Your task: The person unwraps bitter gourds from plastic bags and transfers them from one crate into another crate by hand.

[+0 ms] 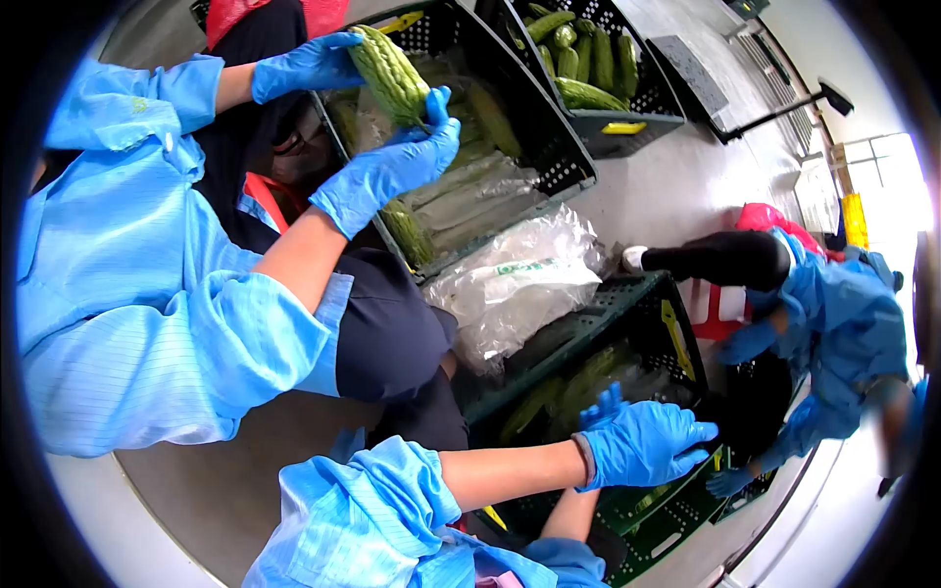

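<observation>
The person's left hand [309, 69] and right hand [397, 171], in blue gloves, hold a bumpy green gourd [392, 78] between them, the left with its fingers against the end nearer the top of the view, the right with its fingers curled at the other end. The gourd is tilted in the air above a dark crate [544, 132], where clear plastic packs [480, 196] and more green produce lie. A yellow latch [400, 23] sits on that crate's rim. Just beside it, at the top of the view, a 2nd crate [642, 122] holds a pile of loose green gourds [603, 59], and a flat platform [691, 73] stands near it. Below the first crate lies a crumpled clear plastic bag [529, 294] with green print, close to a 3rd crate [627, 299] with green produce and plastic inside. A co-worker's gloved hand [642, 446] reaches over this 3rd crate; its hold, if any, cannot be told. At the right of the view another person [848, 338] bends over, 2 gloved hands lowered near a dark crate.
</observation>
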`<state>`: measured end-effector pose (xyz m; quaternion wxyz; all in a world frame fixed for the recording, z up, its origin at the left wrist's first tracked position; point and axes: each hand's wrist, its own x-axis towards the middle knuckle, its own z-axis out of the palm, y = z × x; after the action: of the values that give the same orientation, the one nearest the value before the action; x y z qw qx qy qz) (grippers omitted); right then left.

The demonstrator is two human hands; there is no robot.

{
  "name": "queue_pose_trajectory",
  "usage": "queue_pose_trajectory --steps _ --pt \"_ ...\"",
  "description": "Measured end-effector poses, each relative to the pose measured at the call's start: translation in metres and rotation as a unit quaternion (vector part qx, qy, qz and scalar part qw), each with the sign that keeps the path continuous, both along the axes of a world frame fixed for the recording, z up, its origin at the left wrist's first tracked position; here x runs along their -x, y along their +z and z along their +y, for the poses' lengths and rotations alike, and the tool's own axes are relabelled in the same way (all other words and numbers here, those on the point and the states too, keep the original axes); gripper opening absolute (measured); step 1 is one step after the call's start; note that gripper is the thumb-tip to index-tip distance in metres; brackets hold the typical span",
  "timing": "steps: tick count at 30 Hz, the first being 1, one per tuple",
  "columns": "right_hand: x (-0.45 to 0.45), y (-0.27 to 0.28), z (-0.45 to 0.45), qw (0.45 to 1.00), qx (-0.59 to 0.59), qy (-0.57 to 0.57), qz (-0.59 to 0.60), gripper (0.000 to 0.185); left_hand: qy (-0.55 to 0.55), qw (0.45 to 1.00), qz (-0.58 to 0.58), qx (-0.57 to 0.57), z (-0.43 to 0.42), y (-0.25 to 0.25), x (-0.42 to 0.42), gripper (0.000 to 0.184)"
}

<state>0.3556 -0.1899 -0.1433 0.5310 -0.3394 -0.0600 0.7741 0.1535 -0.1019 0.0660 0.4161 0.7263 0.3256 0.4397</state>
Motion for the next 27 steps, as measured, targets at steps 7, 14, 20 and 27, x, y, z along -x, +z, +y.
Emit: queue_pose_trajectory --steps 7,14,20,27 --pt "0.018 -0.167 -0.194 0.883 0.432 -0.020 -0.183 0.048 -0.431 0.729 0.531 0.028 -0.047 -0.041 -0.051 0.039" --pt "0.076 -0.142 -0.117 0.744 0.305 0.177 -0.567 0.063 -0.475 0.759 0.443 0.044 -0.078 -0.048 -0.070 0.028" --pt "0.096 -0.161 -0.068 0.627 0.245 0.249 -0.696 0.082 -0.418 0.737 0.528 0.055 -0.080 -0.068 -0.082 0.035" --pt "0.089 -0.179 -0.065 0.656 0.232 0.227 -0.681 0.073 -0.473 0.697 0.532 0.092 -0.081 -0.078 -0.088 0.041"
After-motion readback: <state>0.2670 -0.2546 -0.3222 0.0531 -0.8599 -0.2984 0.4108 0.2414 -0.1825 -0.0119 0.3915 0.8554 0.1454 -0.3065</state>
